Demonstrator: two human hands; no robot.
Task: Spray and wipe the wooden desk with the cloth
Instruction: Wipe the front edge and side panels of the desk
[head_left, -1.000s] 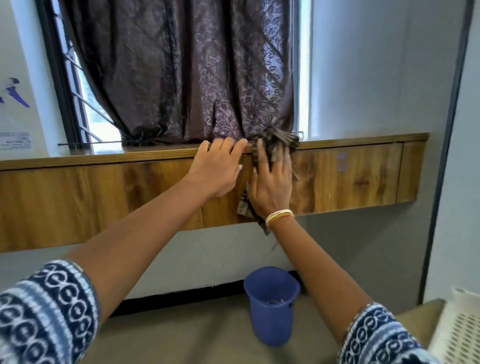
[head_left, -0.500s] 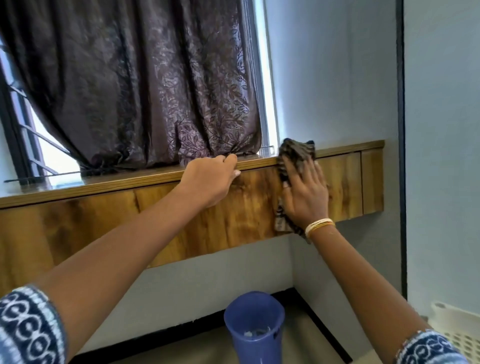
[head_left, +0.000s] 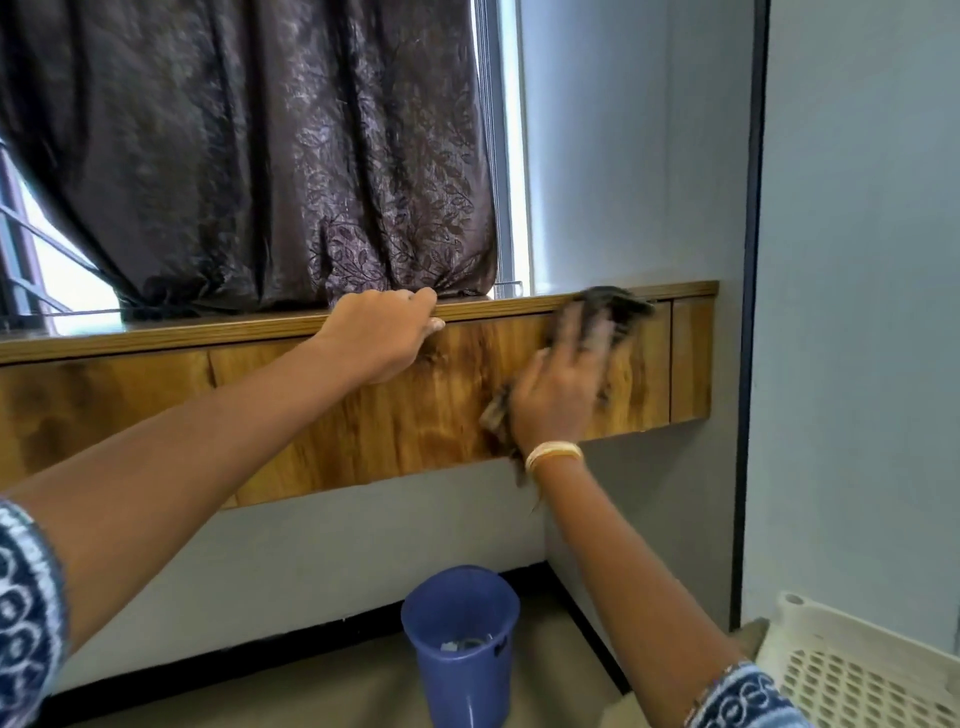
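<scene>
Since earlier: right hand (head_left: 558, 384), fingers spread, pressing cloth (head_left: 618, 306), blurred, centre-right on desk (head_left: 363, 415). Left hand (head_left: 387, 338) grips desk's edge. Cloth likely soft, limp; hold flat-palmed.

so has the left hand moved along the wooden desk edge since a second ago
No. The left hand still grips the wooden desk's top edge just below the dark brown curtain's gathered bottom; only the camera shifted.

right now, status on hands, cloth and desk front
Left hand gripping the desk's top edge. Right hand flat, pressing cloth to wooden desk front panel. Blue bucket on floor below; nothing blocking the wipe.
</scene>
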